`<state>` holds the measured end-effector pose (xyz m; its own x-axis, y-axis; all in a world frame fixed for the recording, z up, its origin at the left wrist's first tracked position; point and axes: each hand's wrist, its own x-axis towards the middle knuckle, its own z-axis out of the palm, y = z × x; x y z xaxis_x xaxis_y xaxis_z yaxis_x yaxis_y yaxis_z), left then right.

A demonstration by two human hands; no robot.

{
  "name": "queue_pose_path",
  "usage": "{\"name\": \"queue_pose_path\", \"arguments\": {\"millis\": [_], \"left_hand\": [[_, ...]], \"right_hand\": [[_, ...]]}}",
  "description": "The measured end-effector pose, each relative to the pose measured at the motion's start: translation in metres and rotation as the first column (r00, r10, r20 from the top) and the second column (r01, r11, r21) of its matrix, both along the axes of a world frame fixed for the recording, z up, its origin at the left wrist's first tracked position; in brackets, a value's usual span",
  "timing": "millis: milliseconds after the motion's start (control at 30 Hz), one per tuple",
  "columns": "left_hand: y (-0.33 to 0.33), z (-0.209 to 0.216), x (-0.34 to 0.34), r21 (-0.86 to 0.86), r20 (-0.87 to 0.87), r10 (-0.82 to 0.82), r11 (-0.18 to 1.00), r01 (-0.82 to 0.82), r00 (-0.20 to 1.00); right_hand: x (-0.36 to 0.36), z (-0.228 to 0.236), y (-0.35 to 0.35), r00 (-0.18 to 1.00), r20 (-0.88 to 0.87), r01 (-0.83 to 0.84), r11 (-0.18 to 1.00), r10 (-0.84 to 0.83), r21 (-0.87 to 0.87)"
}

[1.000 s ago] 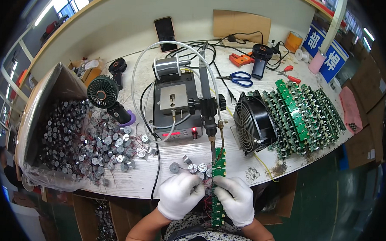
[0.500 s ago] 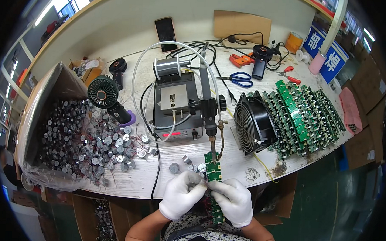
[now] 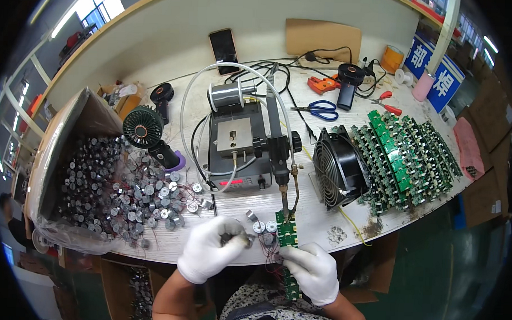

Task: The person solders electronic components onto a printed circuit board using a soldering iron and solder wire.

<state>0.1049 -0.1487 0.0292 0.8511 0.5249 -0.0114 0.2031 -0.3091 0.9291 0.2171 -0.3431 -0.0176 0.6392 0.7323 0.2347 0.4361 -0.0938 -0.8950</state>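
My left hand point(image 3: 210, 251), in a white glove, is closed on a small round metal motor point(image 3: 243, 240), left of a narrow green circuit board strip point(image 3: 288, 235). Across the strip's right edge lies my right hand point(image 3: 313, 275), also gloved, thumb and fingers pinched together; what they grip is too small to make out. Directly above the strip's far end points the tip of a soldering iron point(image 3: 285, 209) held in a stand. Several motors point(image 3: 259, 226) with thin red wires rest along the strip's left side, some of them partly hidden near my hands.
A soldering station point(image 3: 234, 138) with a solder spool point(image 3: 227, 96) stands behind the iron. On the right are a black fan point(image 3: 340, 166) and rows of green boards point(image 3: 392, 148). Loose motors spill from a plastic-lined box point(image 3: 59, 147) at left. Blue-handled scissors point(image 3: 323, 110) lie farther back.
My left hand has moved left, away from the strip and my right hand, with a motor now visible in its fingers. The right hand stays pinched beside the strip. The whole view has shifted slightly.
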Motion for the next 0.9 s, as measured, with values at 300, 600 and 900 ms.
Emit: {"name": "queue_pose_path", "arguments": {"millis": [300, 600, 900], "left_hand": [[-0.008, -0.025, 0.007, -0.063, 0.024, -0.040, 0.997, 0.041, 0.999], [-0.045, -0.059, 0.015, -0.408, 0.130, -0.013, 0.910, 0.065, 0.991], [-0.046, -0.056, 0.016, -0.376, 0.119, 0.001, 0.926, 0.045, 0.993]], "right_hand": [[-0.003, 0.005, 0.000, 0.996, -0.062, 0.058, 0.998, -0.058, -0.001], [0.000, -0.003, -0.001, 0.998, -0.019, 0.059, 0.998, -0.060, -0.008], [-0.002, -0.005, -0.001, 0.998, -0.016, 0.059, 0.998, -0.059, 0.005]]}}
